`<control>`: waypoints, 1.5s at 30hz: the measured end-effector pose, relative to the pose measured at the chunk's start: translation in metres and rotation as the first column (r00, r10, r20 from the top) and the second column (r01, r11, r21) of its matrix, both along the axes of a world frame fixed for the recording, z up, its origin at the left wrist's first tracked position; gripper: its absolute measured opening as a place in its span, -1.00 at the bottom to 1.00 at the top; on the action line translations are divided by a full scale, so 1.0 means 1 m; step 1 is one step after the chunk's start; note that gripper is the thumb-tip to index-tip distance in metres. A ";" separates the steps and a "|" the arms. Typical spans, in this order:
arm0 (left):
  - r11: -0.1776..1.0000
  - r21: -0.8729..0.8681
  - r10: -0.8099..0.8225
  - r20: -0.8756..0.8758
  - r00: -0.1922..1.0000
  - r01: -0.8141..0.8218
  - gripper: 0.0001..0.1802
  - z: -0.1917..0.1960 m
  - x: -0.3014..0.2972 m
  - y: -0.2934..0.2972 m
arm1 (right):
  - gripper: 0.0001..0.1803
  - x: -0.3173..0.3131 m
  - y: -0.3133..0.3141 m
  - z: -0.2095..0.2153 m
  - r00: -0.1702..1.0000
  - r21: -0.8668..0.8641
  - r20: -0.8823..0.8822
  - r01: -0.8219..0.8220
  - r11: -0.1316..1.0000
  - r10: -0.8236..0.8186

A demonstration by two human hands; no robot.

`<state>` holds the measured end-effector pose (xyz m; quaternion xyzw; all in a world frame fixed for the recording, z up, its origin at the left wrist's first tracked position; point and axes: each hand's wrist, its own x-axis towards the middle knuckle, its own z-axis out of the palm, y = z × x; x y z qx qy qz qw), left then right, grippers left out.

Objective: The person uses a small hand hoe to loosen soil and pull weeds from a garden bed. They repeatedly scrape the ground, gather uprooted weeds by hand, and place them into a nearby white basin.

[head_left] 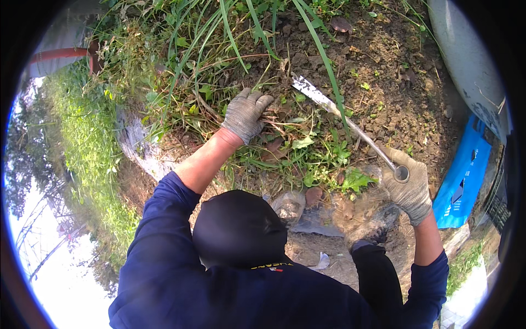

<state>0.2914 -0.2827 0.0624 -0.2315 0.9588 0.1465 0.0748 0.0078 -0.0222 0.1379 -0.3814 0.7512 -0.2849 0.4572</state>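
Observation:
My left hand (246, 115), in a grey-beige work glove, is down in the weeds (200, 107), its fingers closed over a clump of stems. Loose stems and leaves stick out to the right of it. In my gloved right hand (408, 189) is a metal weeding tool (361, 134), gripped near the round, hollow end of its handle. Its flat, soil-marked blade points up and left, above and to the right of my left hand. The blade lies close to the soil (383, 71); I cannot tell whether it touches. A long green leaf crosses in front of the tool.
At the upper right stands a large grey curved container (466, 55). Below it lies a bright blue plastic package (466, 175). Clear plastic (289, 208) and a muddy shoe (372, 225) are close below the weeds. Grass (87, 148) covers the left; a red-rimmed object (60, 54) is at the upper left.

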 end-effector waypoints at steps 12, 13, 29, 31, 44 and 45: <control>0.997 0.064 -0.053 -0.012 0.999 0.053 -0.45 0.019 0.019 0.014 | -0.58 0.021 -0.035 -0.030 0.944 -0.222 -0.249 -0.274 0.936 0.217; 0.999 0.027 -0.040 -0.068 0.997 0.041 -0.40 0.019 0.011 0.013 | -0.57 0.031 -0.023 -0.042 0.964 -0.165 -0.186 -0.220 0.961 0.189; 0.962 -0.072 -0.274 -0.226 0.935 0.264 -0.52 -0.017 -0.014 0.027 | -0.55 -0.018 0.031 0.023 0.970 0.073 -0.121 -0.201 0.977 0.209; 0.950 -0.058 -0.312 -0.230 0.922 0.307 -0.52 -0.016 -0.001 0.034 | -0.55 -0.025 0.027 0.041 0.957 0.168 -0.144 -0.227 0.959 0.252; 0.951 -0.017 -0.307 0.106 0.946 0.310 -0.41 0.007 0.002 0.027 | -0.57 0.008 0.003 -0.033 0.903 0.091 -0.113 -0.406 0.909 0.415; 0.954 -0.089 -0.282 0.052 0.958 0.286 -0.43 0.006 -0.005 0.027 | -0.58 0.002 0.008 -0.028 0.910 0.046 -0.132 -0.390 0.920 0.392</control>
